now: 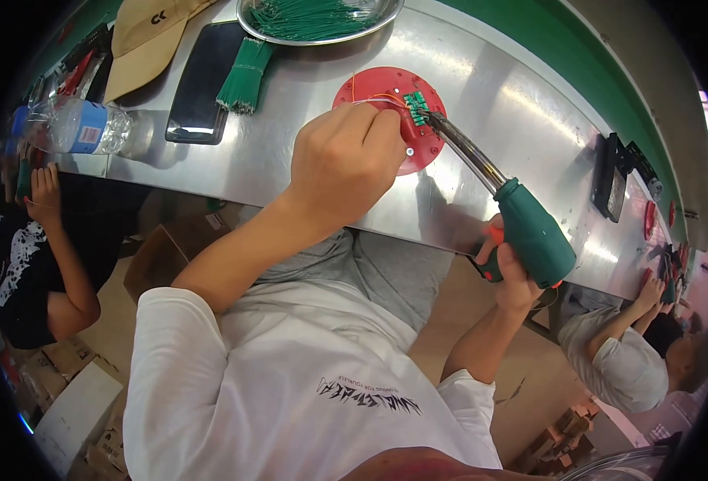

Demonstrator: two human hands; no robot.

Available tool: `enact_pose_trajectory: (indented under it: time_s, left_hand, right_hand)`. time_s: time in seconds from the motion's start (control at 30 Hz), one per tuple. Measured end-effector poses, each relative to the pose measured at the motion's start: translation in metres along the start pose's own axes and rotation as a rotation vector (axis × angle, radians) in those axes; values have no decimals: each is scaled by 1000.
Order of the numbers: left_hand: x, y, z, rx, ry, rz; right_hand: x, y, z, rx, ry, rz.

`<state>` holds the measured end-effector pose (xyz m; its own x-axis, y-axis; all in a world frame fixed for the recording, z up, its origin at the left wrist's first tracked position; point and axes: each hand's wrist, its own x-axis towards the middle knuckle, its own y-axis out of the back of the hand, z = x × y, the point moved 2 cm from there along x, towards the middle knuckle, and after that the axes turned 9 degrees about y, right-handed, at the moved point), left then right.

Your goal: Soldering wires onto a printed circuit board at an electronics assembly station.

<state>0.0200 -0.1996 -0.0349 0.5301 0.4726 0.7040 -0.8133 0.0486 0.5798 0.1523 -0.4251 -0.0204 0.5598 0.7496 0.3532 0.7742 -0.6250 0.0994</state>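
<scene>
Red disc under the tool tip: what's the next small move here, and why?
Probably a slight nudge of the tool so its metal tip settles squarely on the green part of the red disc. The tip already meets that part at a slant, the right hand grips the green handle, and the left hand pins the disc with thin orange wires at its fingertips.

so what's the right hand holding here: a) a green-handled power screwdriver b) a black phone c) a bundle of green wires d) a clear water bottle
a: the right hand grips the green-handled power screwdriver, its metal shaft reaching to the red round disc on the steel table, where the left hand rests.
</scene>
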Motion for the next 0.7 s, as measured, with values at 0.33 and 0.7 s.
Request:
enact_pose_trajectory:
  time_s: [0.33, 0.7]
  left_hand:
    - [-1, -2, 0, 48, -17, 17]
    - [-2, -2, 0, 71, -13, 3]
  right_hand:
    - [7, 2, 2, 92, -104, -43]
    - [8, 10, 10, 168, 48, 40]
